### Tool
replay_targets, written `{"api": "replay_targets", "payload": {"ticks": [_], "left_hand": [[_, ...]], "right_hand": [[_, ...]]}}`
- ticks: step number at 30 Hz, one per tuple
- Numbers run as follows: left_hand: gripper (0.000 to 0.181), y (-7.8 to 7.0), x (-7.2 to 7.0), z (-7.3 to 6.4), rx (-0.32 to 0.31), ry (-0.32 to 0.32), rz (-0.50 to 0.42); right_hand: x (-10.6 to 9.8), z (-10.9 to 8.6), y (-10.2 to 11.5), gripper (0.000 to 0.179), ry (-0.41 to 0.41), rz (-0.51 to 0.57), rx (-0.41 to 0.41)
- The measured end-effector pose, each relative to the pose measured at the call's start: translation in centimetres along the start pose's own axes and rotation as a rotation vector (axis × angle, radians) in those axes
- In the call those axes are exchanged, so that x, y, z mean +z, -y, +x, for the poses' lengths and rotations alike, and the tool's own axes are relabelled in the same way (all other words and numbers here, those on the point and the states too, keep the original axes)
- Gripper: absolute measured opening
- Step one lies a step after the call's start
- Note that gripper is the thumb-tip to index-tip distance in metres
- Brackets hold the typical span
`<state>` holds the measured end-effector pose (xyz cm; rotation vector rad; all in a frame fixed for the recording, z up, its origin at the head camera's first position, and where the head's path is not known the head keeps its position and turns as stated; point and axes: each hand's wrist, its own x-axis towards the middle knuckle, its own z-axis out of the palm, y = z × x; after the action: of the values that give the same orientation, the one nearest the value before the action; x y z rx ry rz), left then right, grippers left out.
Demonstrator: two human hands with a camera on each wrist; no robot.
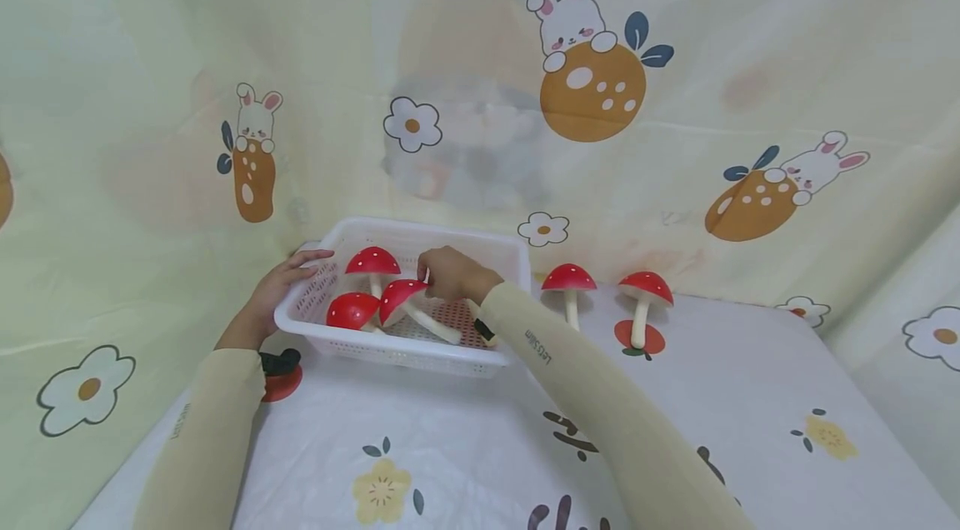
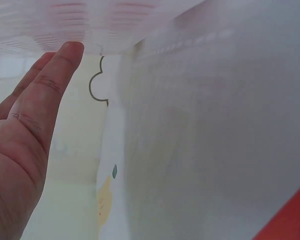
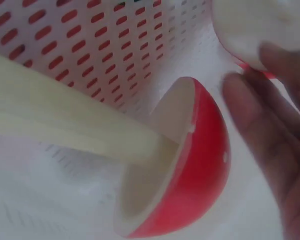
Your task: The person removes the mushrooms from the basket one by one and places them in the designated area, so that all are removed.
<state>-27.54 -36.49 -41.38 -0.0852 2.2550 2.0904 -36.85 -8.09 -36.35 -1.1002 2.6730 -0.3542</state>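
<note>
A white plastic basket [image 1: 405, 359] holds several red-capped toy mushrooms [image 1: 372, 261] with white dots and pale stems. My left hand [image 1: 273, 294] rests at the basket's left end, its fingers fairly straight; the left wrist view shows the fingers [image 2: 50, 90] against the slotted side. Inside the basket, my right hand [image 1: 453, 273] bends down beside a tilted mushroom [image 1: 401, 297]. In the right wrist view, thumb and fingers pinch the rim of a mushroom cap [image 3: 255, 30], seen by its pale underside. Another mushroom [image 3: 200, 165] fills the foreground there, its stem towards the camera.
Two more red mushrooms, one nearer [image 1: 570, 284] and one farther right [image 1: 647, 297], stand on the table to the right of the basket. A white patterned cloth [image 1: 450, 447] covers the table. Behind hangs a cream curtain [image 1: 465, 30] printed with rabbits and flowers.
</note>
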Motion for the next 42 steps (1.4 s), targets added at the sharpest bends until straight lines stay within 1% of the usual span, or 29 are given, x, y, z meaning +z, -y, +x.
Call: {"api": "replay_targets", "payload": {"ticks": [3, 8, 11, 13, 15, 18, 20, 24, 27, 30, 32, 34, 36, 38, 42], "left_hand": [[0.05, -0.1, 0.0, -0.1, 0.0, 0.0, -0.003], [0.051, -0.2, 0.1, -0.1, -0.009, 0.001, -0.009], [0.052, -0.2, 0.2, 0.0, -0.019, 0.002, -0.015], [0.053, -0.2, 0.4, 0.0, -0.021, 0.005, -0.014], [0.053, -0.2, 0.6, 0.1, -0.024, 0.006, -0.015], [0.053, -0.4, 0.9, 0.2, -0.023, 0.009, -0.013], [0.052, -0.4, 1.1, 0.3, -0.016, 0.017, -0.013], [0.052, -0.4, 1.4, 0.6, -0.007, 0.027, -0.015], [0.052, -0.3, 1.3, 0.8, -0.008, 0.029, -0.009], [0.052, -0.1, 1.0, 0.8, -0.001, 0.03, 0.004], [0.053, -0.1, 0.7, 0.6, 0.007, 0.033, 0.011], [0.053, -0.1, 0.5, 0.4, 0.01, 0.034, 0.018], [0.054, -0.1, 0.2, 0.1, 0.008, 0.036, 0.019], [0.054, -0.1, 0.1, -0.2, 0.006, 0.034, 0.021], [0.053, -0.4, 0.1, -0.8, 0.005, 0.035, 0.013]], "right_hand": [[-0.1, 0.1, 0.0, 0.012, -0.08, -0.006, -0.024], [-0.3, 0.1, 0.0, 0.008, -0.157, 0.002, -0.057], [-0.5, -0.3, -0.1, 0.006, -0.204, 0.019, -0.051], [-0.9, -0.7, -0.2, 0.006, -0.244, 0.055, -0.033], [-1.3, -1.2, -0.2, 0.006, -0.305, 0.08, -0.017], [-2.3, -2.3, -0.4, 0.005, -0.422, 0.116, -0.003], [-3.2, -3.0, -0.7, 0.004, -0.51, 0.095, -0.003], [-5.4, -5.0, -1.7, 0.006, -0.644, 0.068, 0.012], [-7.0, -6.9, -3.0, 0.008, -0.745, 0.065, 0.011], [-8.7, -9.1, -4.9, 0.008, -0.869, 0.051, -0.013], [-9.6, -10.7, -6.4, 0.008, -0.939, 0.032, -0.009], [-10.3, -12.2, -8.1, 0.01, -0.993, 0.014, 0.028], [-10.8, -13.7, -9.7, 0.012, -1.028, -0.006, 0.084], [-11.2, -15.2, -11.5, 0.015, -1.05, -0.022, 0.144], [-11.5, -18.1, -15.3, 0.015, -1.079, -0.066, 0.23]]}}
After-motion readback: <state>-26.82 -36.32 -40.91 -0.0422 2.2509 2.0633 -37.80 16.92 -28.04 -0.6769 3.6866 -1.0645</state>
